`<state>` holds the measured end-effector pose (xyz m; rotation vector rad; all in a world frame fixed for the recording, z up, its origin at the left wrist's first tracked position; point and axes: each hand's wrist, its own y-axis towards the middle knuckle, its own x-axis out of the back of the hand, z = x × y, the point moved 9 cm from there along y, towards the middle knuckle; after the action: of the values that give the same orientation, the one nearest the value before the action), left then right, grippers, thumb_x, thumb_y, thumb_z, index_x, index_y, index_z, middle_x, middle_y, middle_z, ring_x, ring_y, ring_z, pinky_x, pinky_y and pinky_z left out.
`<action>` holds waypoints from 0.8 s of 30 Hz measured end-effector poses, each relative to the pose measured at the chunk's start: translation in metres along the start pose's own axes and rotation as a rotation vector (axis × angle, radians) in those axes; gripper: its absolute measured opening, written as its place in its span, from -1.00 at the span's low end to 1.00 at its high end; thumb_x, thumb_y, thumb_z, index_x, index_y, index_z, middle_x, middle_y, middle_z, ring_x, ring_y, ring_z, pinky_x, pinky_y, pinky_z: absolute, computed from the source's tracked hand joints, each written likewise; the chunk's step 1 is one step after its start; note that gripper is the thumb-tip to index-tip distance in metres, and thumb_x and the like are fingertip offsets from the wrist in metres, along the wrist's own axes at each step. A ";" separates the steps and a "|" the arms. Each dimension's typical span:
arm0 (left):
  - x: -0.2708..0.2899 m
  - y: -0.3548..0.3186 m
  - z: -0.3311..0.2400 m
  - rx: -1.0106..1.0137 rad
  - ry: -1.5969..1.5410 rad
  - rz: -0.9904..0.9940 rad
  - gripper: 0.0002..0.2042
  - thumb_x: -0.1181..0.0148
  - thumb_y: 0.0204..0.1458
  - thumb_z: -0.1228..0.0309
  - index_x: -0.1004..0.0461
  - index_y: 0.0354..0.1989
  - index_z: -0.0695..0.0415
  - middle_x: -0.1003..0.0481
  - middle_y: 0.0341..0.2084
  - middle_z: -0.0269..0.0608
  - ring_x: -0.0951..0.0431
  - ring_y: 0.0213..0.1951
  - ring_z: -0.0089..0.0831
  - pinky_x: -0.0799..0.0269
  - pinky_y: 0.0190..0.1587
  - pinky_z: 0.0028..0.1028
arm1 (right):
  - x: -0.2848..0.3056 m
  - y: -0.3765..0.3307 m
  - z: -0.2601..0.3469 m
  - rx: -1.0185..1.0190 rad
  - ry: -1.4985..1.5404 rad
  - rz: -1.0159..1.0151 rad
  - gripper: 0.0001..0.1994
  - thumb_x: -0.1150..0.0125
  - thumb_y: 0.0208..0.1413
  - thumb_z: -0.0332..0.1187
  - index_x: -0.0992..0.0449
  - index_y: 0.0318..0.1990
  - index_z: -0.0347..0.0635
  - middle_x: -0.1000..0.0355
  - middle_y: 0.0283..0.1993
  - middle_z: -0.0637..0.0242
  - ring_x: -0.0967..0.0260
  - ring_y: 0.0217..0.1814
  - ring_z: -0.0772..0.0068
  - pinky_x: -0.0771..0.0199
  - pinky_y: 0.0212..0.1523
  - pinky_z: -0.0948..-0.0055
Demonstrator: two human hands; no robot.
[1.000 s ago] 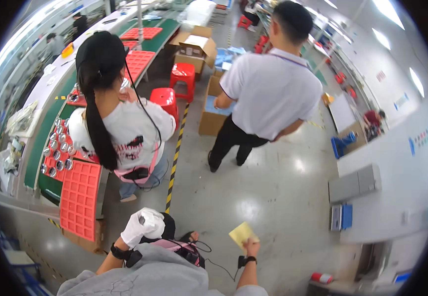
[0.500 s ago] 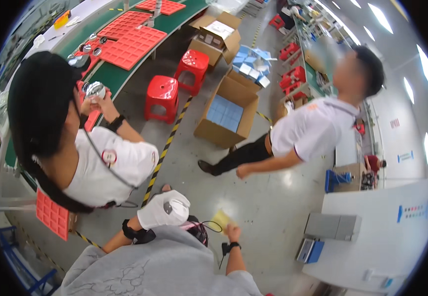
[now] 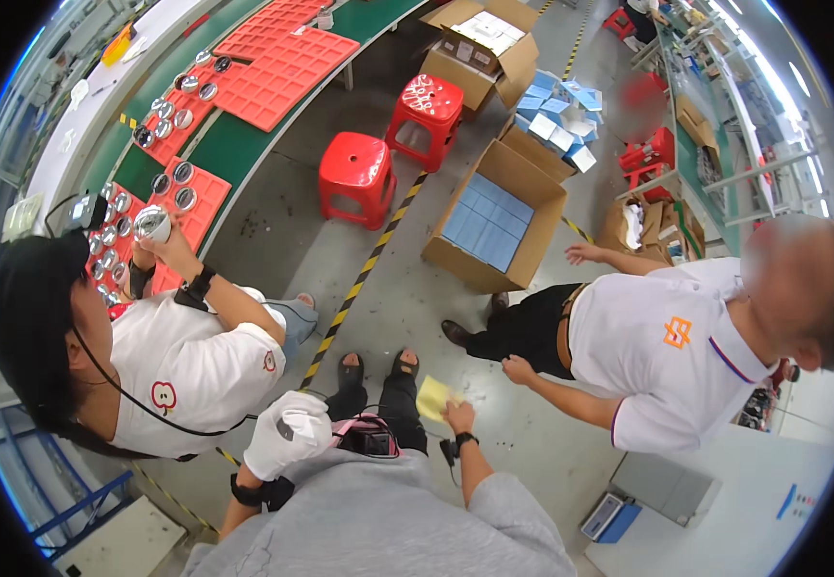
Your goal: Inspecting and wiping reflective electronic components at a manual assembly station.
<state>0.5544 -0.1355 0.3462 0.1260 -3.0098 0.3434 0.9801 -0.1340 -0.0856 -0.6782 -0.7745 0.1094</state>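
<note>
My left hand (image 3: 282, 447), in a white glove, is raised in front of my body. Its fingers are closed round a shiny silver piece (image 3: 300, 424), mostly covered by white material, so its full shape is hidden. Bare and held out to the right, my right hand (image 3: 458, 415) pinches a yellow sheet (image 3: 433, 396) that hangs over the grey floor. Between my hands, a pink-edged pouch (image 3: 369, 439) with a dark device and black cables sits at my waist. Black bands are around both wrists.
At left, a co-worker holds a round silver part (image 3: 151, 223) by red trays (image 3: 278, 82) on a green-topped bench. Another person in a white shirt (image 3: 643, 322) stands at right. Red stools (image 3: 354, 173) and a carton of blue boxes (image 3: 489, 223) stand ahead.
My view has shifted, with the stools and carton now farther right. The co-worker at right appears nearer, arm reaching toward the carton. My hands keep their hold.
</note>
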 end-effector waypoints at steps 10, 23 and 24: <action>-0.026 0.012 -0.023 0.006 -0.205 -0.036 -0.62 -0.44 -0.24 0.45 -0.54 -0.17 0.22 -0.53 -0.11 -0.12 -0.56 -0.07 -0.35 -0.44 0.02 -0.40 | 0.006 0.059 0.114 0.187 0.179 0.131 -0.63 -0.25 0.07 -0.22 -0.58 -0.23 -0.48 -0.61 -0.36 -0.05 -0.63 -0.38 0.12 -0.62 -0.32 0.26; -0.027 -0.013 -0.023 -0.004 -0.310 0.074 -0.56 -0.42 -0.30 0.34 -0.53 -0.18 0.25 -0.53 -0.13 -0.06 -0.56 -0.09 -0.33 -0.45 -0.02 -0.38 | 0.044 -0.014 -0.020 -0.037 -0.379 -0.086 -0.59 -0.13 0.03 -0.08 -0.60 -0.23 -0.30 -0.56 -0.21 -0.14 -0.51 -0.07 -0.22 -0.53 -0.01 -0.03; -0.026 -0.010 -0.027 -0.027 -0.291 0.080 -0.57 -0.41 -0.29 0.34 -0.53 -0.19 0.25 -0.53 -0.13 -0.06 -0.56 -0.09 -0.33 -0.46 -0.02 -0.38 | 0.046 -0.018 -0.018 -0.046 -0.371 -0.101 -0.59 -0.13 0.03 -0.08 -0.60 -0.23 -0.30 -0.56 -0.21 -0.14 -0.51 -0.07 -0.22 -0.53 -0.01 -0.03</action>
<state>0.5834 -0.1376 0.3720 0.0574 -3.3131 0.3158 1.0230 -0.1422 -0.0559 -0.6691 -1.1690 0.1275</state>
